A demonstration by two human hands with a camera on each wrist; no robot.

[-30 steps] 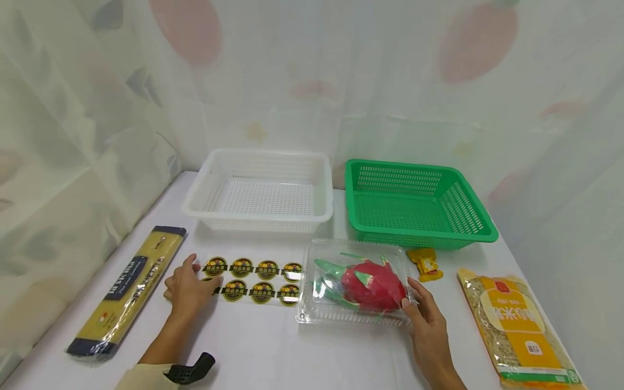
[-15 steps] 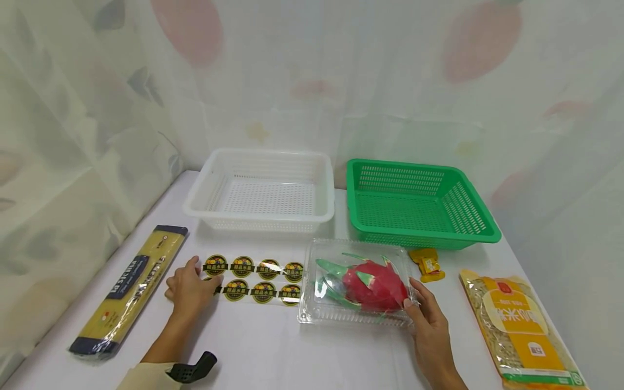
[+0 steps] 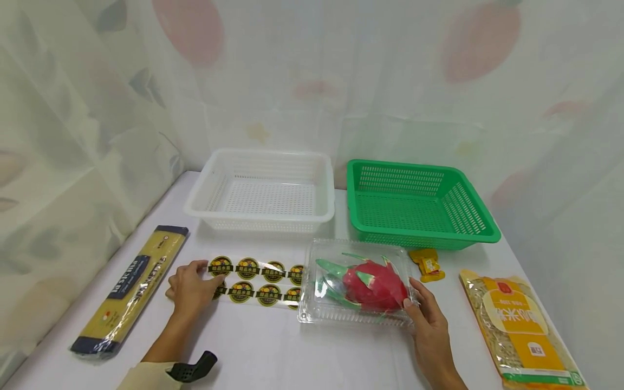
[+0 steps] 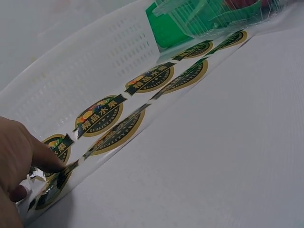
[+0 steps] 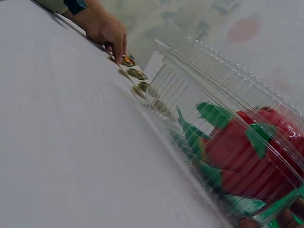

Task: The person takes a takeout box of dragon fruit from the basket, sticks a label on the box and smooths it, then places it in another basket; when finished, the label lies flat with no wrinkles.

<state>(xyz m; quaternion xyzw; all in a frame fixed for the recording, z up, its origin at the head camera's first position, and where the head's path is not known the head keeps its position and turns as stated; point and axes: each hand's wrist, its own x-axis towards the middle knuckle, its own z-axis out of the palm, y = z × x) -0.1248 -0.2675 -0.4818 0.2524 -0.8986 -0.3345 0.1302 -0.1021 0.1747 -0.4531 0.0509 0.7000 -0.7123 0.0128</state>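
A clear strip of round black-and-gold fruit stickers (image 3: 247,268) lies across the table, in two rows. My left hand (image 3: 189,286) pinches its left end, thumb on top in the left wrist view (image 4: 19,166). The strip's right end runs up to a clear plastic clamshell box (image 3: 312,314) and is partly covered by it. Inside the lidded box sits a red dragon fruit (image 3: 372,284) with green scales. My right hand (image 3: 431,330) grips the box's right side, thumb at its near right edge; in the right wrist view only fingertips (image 5: 285,219) show at the bottom corner.
A white plastic basket (image 3: 258,218) and a green one (image 3: 424,234) stand along the back. A spaghetti pack (image 3: 129,287) lies at left. At right are a small yellow packet (image 3: 427,264) and an orange bag of noodles (image 3: 519,325). Patterned curtain (image 3: 312,65) surrounds the table.
The sticker strip has shifted slightly right at its left end, and my left fingers have bent a little more around that end. My right hand and the box have stayed put.
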